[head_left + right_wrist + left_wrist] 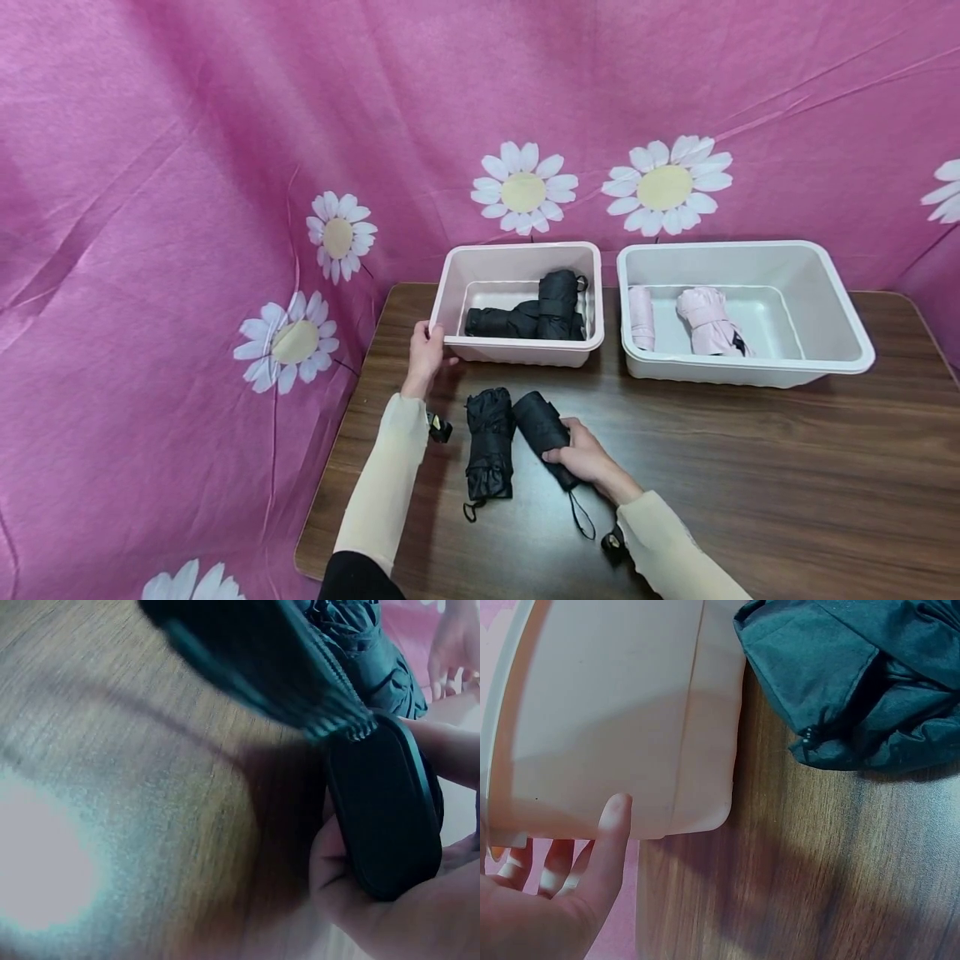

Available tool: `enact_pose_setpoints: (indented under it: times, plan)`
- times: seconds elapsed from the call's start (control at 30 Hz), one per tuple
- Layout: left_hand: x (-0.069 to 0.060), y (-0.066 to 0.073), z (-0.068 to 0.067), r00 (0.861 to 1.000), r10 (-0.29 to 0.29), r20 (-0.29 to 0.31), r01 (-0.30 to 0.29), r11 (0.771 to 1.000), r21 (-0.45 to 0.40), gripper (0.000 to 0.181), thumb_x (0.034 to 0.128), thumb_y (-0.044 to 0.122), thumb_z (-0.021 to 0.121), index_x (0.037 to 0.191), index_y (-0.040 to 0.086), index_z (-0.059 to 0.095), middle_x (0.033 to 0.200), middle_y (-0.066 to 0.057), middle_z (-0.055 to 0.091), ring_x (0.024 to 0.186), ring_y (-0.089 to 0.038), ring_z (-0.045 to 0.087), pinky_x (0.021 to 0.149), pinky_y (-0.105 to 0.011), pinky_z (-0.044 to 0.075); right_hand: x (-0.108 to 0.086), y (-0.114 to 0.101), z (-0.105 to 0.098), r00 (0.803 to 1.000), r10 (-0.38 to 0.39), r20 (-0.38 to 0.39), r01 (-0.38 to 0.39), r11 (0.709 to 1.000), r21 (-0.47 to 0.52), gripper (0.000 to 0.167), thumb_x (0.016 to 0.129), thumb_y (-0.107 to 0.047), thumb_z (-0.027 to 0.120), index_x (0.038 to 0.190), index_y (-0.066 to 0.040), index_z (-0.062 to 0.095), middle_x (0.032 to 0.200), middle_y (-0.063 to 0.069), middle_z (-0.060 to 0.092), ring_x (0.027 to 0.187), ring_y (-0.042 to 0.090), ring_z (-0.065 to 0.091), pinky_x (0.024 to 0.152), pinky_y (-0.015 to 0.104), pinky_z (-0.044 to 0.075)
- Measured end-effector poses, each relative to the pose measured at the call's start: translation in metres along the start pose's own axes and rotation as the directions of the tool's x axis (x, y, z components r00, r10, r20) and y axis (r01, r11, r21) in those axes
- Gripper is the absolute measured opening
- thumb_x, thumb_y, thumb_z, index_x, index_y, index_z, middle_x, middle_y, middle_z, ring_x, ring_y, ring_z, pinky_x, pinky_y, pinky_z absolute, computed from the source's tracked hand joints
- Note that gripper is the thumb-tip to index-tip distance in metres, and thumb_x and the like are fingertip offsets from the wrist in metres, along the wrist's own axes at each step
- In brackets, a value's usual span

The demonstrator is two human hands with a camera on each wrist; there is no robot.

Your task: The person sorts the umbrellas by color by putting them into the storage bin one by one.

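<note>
My left hand grips the front left corner of the smaller white bin; in the left wrist view one finger lies against its wall. Inside that bin are black folded umbrellas, one lying across another. My right hand holds a black folded umbrella near its handle end, the wrist loop hanging over the table. In the right wrist view the flat handle end shows between thumb and fingers. Just left of it, a second black folded umbrella lies on the table.
A larger white bin stands to the right, holding a pale pink rolled item and a pink folded umbrella. The brown wooden table meets a pink flowered cloth behind and at the left.
</note>
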State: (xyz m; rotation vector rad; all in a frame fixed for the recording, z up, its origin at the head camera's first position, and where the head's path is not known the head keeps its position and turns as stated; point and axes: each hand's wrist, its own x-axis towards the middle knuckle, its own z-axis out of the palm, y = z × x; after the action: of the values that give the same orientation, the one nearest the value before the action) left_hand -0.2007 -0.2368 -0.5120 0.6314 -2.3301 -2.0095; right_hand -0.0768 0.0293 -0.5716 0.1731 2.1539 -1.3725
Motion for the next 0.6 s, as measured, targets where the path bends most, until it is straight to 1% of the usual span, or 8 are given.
enact_pose_setpoints:
  times: [0.17,0.33,0.5,0.6]
  plan:
    - [-0.001,0.001,0.000,1.000,-0.001,-0.010,0.001,1.000,0.008,0.032,0.0970,0.019,0.041,0.123,0.001,0.043,0.113,-0.019,0.047,0.100,-0.046,0.059,0.081,-0.060,0.059,-0.005,0.002,-0.004,0.998,-0.063,-0.002,0.063,0.995,0.076,0.070,0.074,-0.010,0.075,0.135,0.001,0.042,0.131,0.021,0.051,0.111,0.029,0.051,0.097,0.036,0.043]
    - [-0.001,0.002,0.001,1.000,0.000,-0.014,0.000,1.000,0.003,0.031,0.0977,0.018,0.041,0.122,0.000,0.043,0.104,-0.011,0.045,0.099,-0.045,0.058,0.080,-0.059,0.060,-0.007,0.000,-0.012,0.991,-0.131,0.018,0.128,0.984,0.121,0.068,0.075,-0.011,0.077,0.134,-0.002,0.045,0.132,0.018,0.052,0.111,0.026,0.052,0.096,0.030,0.041]
    - [-0.001,0.002,0.001,1.000,0.007,-0.019,-0.007,1.000,0.005,0.030,0.0969,0.018,0.041,0.121,0.000,0.043,0.102,-0.010,0.045,0.101,-0.045,0.057,0.079,-0.059,0.060,-0.011,-0.008,-0.019,0.978,-0.200,0.055,0.187,0.964,0.188,0.070,0.075,-0.011,0.077,0.136,-0.003,0.043,0.131,0.017,0.054,0.112,0.024,0.054,0.095,0.026,0.044]
    - [-0.001,0.001,0.001,1.000,0.011,-0.020,-0.011,1.000,0.004,0.031,0.0963,0.018,0.041,0.121,0.000,0.043,0.104,-0.011,0.045,0.101,-0.047,0.057,0.080,-0.061,0.059,-0.013,-0.014,-0.022,0.973,-0.219,0.068,0.200,0.955,0.219,0.072,0.075,-0.012,0.077,0.137,-0.003,0.043,0.133,0.018,0.055,0.115,0.025,0.055,0.095,0.025,0.046]
